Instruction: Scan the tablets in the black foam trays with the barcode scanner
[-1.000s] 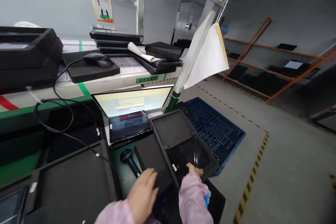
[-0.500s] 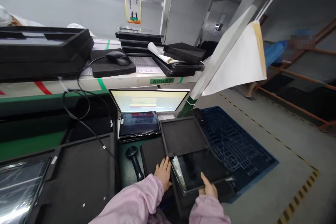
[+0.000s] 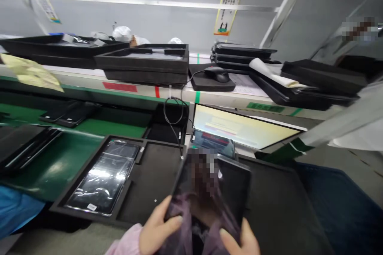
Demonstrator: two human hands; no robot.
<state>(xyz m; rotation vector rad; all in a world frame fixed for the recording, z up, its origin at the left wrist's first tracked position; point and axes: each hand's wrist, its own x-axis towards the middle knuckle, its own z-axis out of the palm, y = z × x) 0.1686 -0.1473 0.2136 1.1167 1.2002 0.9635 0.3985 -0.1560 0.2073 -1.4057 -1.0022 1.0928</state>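
Observation:
A dark, glossy screen panel [image 3: 233, 185] is held tilted up in front of me, reflecting a purplish shape. My left hand [image 3: 158, 227] grips its left edge, thumb on the face. On the lower right edge, my right hand [image 3: 242, 241] holds it the same way; the fingers behind are hidden. To the left lies a black foam tray [image 3: 149, 183], with a film-covered screen panel [image 3: 104, 177] in its left compartment. Behind the held panel, another glossy panel [image 3: 214, 142] rests before a lit monitor [image 3: 242, 127].
A shelf across the back carries black trays [image 3: 149, 65], a mouse [image 3: 217, 74] with its cable, and stacked black panels [image 3: 242, 53]. A white post [image 3: 338, 127] slants at right above a blue pallet [image 3: 338, 191]. A blue sleeve [image 3: 18, 209] shows at far left.
Both hands have lifted the panel from the stack of trays on the right and now hold it up by its sides. My view has turned left.

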